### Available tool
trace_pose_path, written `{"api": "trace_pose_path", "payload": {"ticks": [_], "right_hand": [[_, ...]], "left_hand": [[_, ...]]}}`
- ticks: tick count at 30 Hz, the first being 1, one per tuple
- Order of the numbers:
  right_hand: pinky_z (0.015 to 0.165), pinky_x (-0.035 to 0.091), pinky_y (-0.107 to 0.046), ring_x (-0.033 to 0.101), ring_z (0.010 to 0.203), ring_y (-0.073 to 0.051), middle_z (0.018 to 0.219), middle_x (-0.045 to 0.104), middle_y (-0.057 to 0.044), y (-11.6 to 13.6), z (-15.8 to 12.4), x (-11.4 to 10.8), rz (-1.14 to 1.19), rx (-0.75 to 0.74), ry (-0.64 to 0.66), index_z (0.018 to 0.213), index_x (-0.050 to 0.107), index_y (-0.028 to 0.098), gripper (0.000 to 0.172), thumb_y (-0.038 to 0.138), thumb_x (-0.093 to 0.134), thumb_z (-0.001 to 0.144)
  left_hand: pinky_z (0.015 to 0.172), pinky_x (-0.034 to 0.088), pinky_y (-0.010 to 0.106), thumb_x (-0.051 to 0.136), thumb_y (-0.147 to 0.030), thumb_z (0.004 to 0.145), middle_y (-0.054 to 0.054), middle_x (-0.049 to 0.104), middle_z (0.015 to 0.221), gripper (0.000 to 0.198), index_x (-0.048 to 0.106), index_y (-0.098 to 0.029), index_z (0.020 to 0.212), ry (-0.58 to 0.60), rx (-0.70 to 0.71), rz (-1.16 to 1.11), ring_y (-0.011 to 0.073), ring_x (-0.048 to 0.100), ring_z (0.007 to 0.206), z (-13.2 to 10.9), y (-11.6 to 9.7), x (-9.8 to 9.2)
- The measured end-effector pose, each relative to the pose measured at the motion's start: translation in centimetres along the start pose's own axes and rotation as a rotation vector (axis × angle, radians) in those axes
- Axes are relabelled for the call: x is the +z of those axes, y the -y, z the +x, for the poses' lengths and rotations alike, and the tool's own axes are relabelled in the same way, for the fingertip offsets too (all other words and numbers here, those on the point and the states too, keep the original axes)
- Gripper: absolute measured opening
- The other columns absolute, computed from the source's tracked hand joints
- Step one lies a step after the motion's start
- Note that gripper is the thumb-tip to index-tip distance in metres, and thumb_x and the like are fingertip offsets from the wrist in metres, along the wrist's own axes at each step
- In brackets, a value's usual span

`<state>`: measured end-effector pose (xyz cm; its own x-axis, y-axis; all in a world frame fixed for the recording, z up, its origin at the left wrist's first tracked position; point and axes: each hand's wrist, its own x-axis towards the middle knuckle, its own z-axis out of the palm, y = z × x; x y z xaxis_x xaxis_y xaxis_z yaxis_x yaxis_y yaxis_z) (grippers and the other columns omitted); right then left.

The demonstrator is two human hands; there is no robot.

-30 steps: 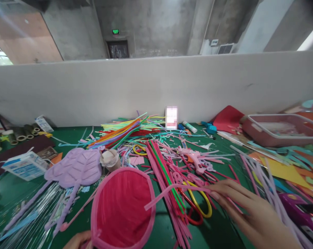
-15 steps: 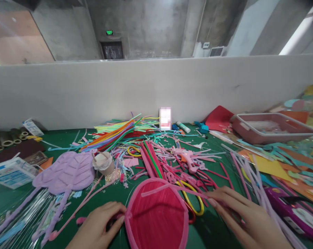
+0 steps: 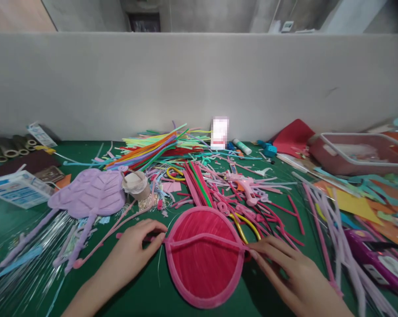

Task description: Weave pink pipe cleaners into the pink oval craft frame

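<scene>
A round red panel (image 3: 199, 268) with a fuzzy pink rim lies in front of me. Across it runs a pink pipe cleaner (image 3: 203, 237), bent slightly upward in the middle. My left hand (image 3: 141, 246) pinches at the panel's left edge, with a pink stem end (image 3: 119, 236) showing behind its fingers. At the right edge my right hand (image 3: 279, 264) has thumb and forefinger closed on the pipe cleaner's end. Yellow-handled scissors (image 3: 248, 222) lie partly hidden behind the panel and my right hand.
Bundled coloured pipe cleaners (image 3: 152, 152) and a pink glue gun (image 3: 246, 185) lie beyond. A purple leaf-shaped piece (image 3: 89, 193) and a paper cup (image 3: 137, 185) stand left. To the right are a purple device (image 3: 377, 255) and a pink bin (image 3: 327, 154).
The pink pipe cleaner has come down across the panel's middle, its right end now at the rim. My right hand moved left to the panel's edge. The view tilted downward.
</scene>
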<state>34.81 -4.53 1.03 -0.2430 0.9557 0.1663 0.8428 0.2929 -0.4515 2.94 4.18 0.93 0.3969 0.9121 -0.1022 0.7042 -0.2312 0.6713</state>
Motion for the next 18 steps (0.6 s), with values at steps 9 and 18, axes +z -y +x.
{"api": "trace_pose_path", "payload": {"ticks": [9,18], "right_hand": [[0.062,0.056,-0.025,0.071,0.075,-0.015,0.089,0.069,-0.005,0.5,0.9,0.5,-0.204,-0.128,-0.084,0.101,0.065,0.023,0.032,0.024,0.033,0.1],[0.05,0.053,-0.025,0.071,0.066,-0.015,0.086,0.07,-0.005,1.1,1.2,0.8,-0.329,-0.163,-0.151,0.096,0.064,0.023,0.036,0.029,0.029,0.102]], "left_hand": [[0.089,0.048,0.038,0.052,-0.025,0.092,0.004,0.069,0.108,0.024,0.066,-0.026,0.112,-0.427,0.39,0.445,0.0223,0.061,0.103,-4.3,1.3,3.4],[0.094,0.046,0.042,0.055,-0.021,0.091,0.01,0.067,0.116,0.03,0.064,-0.019,0.119,-0.497,0.474,0.564,0.0257,0.056,0.114,-5.0,1.4,5.2]]}}
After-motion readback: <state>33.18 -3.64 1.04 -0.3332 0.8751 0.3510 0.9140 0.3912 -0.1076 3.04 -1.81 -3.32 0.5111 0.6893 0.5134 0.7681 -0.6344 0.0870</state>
